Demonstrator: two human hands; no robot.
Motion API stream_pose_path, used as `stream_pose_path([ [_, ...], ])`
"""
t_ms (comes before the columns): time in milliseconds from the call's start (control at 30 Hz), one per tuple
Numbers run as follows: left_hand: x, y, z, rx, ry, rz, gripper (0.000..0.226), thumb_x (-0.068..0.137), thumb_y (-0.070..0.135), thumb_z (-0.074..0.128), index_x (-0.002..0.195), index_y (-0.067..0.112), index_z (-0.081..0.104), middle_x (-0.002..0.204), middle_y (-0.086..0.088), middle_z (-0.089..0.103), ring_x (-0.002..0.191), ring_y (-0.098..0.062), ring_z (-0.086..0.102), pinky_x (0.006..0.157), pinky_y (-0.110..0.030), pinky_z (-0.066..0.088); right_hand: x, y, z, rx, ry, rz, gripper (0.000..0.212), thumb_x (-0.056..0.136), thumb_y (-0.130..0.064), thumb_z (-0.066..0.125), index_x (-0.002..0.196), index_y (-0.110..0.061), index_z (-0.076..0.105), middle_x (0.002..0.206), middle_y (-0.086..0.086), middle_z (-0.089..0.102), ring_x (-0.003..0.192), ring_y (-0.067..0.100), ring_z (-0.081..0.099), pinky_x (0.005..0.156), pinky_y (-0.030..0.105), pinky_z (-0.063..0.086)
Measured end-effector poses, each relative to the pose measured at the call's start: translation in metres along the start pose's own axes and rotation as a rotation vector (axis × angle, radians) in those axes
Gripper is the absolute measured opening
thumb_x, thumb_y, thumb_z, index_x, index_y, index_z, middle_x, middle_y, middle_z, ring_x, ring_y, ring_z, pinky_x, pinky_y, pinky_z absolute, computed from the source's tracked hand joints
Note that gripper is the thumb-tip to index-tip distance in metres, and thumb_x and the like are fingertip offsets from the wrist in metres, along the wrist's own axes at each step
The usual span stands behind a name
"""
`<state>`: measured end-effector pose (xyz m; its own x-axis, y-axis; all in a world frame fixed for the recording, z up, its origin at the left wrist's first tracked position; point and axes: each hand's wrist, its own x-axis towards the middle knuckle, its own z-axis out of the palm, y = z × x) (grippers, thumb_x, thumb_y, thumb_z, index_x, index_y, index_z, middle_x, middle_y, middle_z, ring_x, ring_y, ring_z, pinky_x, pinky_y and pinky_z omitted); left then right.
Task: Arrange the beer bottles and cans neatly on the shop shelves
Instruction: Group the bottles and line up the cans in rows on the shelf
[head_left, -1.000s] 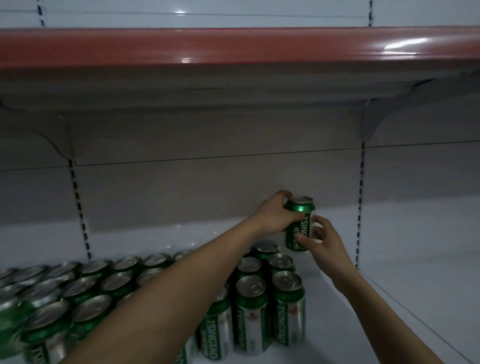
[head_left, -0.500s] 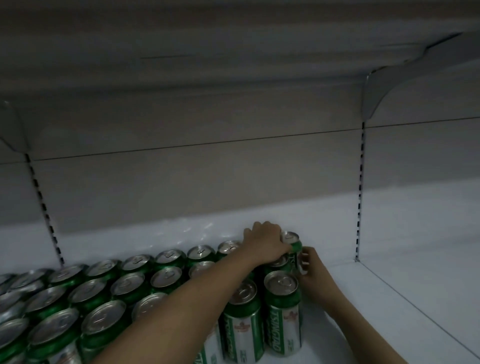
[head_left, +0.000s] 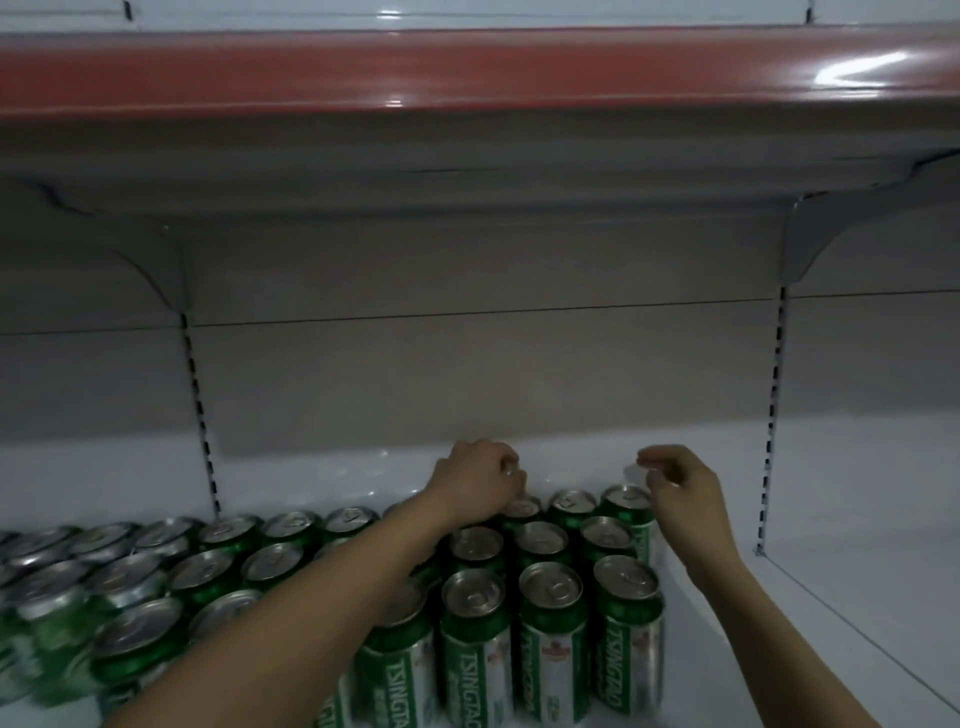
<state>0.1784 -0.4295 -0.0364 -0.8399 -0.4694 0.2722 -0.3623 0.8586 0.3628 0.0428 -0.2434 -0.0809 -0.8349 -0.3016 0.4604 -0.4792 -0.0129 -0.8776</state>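
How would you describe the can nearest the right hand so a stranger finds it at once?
Start at the white metal shelf beneath the red-edged shelf. Follow the block of green aluminium beer cans to its back right corner. That green can ends the back row, just below the right hand.
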Motion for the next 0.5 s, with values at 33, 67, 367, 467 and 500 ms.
stream_pose_path([
  [33,-0.007,-0.010,-0.008,-0.011,0.014,-0.016,0.039,0.094,0.040,0.052,0.128,0.022,0.062,0.130,-0.001,0.061,0.121,-0.026,0.053,0.101,-0.042,0.045,-0.002,-0.014,0.010,0.016,-0.027,-0.036,0.020,0.096,-0.001,0.051,0.099,-0.014,0.066,0.099,0.006,0.069,0.082,0.012,0.062,0.064,0.022,0.047],
  [67,-0.015,-0.020,-0.016,-0.022,0.032,-0.032,0.039,0.093,0.040,0.052,0.127,0.023,0.062,0.129,0.000,0.062,0.119,-0.025,0.054,0.100,-0.041,0.045,-0.005,-0.028,0.021,0.023,-0.078,-0.071,0.017,0.096,-0.004,0.054,0.093,-0.016,0.066,0.093,0.004,0.069,0.083,0.017,0.064,0.065,0.025,0.049],
  [367,-0.105,-0.132,-0.103,-0.021,0.199,-0.256,0.036,0.093,0.042,0.055,0.123,0.024,0.064,0.124,0.001,0.064,0.110,-0.021,0.059,0.098,-0.037,0.048,-0.085,-0.126,0.177,-0.014,-0.682,-0.277,0.012,0.096,-0.016,0.060,0.090,-0.012,0.069,0.083,0.002,0.072,0.075,0.018,0.068,0.070,0.032,0.057],
  [467,-0.156,-0.184,-0.135,-0.019,0.276,-0.360,0.034,0.093,0.038,0.055,0.122,0.022,0.065,0.124,0.000,0.065,0.108,-0.022,0.060,0.096,-0.038,0.049,-0.129,-0.156,0.242,0.000,-0.832,-0.331,0.015,0.097,-0.012,0.058,0.085,-0.014,0.068,0.081,0.001,0.071,0.068,0.010,0.064,0.066,0.026,0.052],
  [500,-0.174,-0.204,-0.145,-0.022,0.296,-0.396,0.034,0.093,0.037,0.055,0.121,0.021,0.066,0.122,0.001,0.066,0.107,-0.022,0.062,0.094,-0.036,0.050,-0.147,-0.167,0.264,0.014,-0.886,-0.339,0.017,0.097,-0.012,0.058,0.084,-0.016,0.067,0.081,0.001,0.071,0.067,0.010,0.063,0.065,0.025,0.051],
])
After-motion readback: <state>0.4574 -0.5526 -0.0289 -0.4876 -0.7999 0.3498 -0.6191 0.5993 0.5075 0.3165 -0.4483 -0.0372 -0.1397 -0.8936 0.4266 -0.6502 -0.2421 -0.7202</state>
